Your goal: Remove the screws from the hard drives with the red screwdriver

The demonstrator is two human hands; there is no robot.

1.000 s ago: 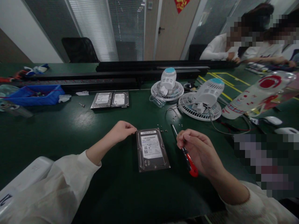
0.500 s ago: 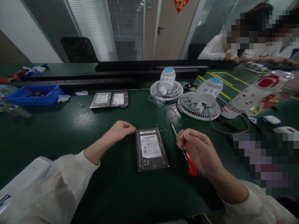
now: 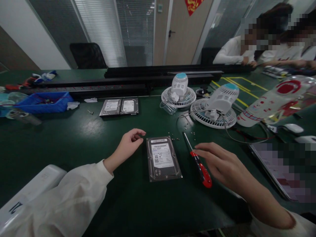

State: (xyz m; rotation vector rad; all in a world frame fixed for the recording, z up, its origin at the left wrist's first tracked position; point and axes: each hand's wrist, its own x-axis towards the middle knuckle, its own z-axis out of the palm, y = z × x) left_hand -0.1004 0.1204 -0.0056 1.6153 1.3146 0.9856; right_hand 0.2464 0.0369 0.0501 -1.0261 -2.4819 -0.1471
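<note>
A hard drive (image 3: pixel 163 159) lies label up on the green table (image 3: pixel 103 138) in front of me. My left hand (image 3: pixel 130 143) rests just left of its top corner, fingers loosely curled and apart, holding nothing. A red-handled screwdriver (image 3: pixel 198 163) lies on the table to the right of the drive. My right hand (image 3: pixel 223 163) hovers beside its handle with the fingers stretched out, holding nothing. Several tiny screws (image 3: pixel 174 138) are scattered past the drive's top edge.
Two more hard drives (image 3: pixel 119 107) lie side by side farther back. Two small white fans (image 3: pixel 195 100) with cables stand to the right, then a clear bottle (image 3: pixel 274 100). A blue bin (image 3: pixel 41 101) is at the far left. Other people sit at the back right.
My right hand has let go of the screwdriver, which now lies on the table, and opened flat. My left hand has loosened its fingers and drawn slightly off the drive's corner.
</note>
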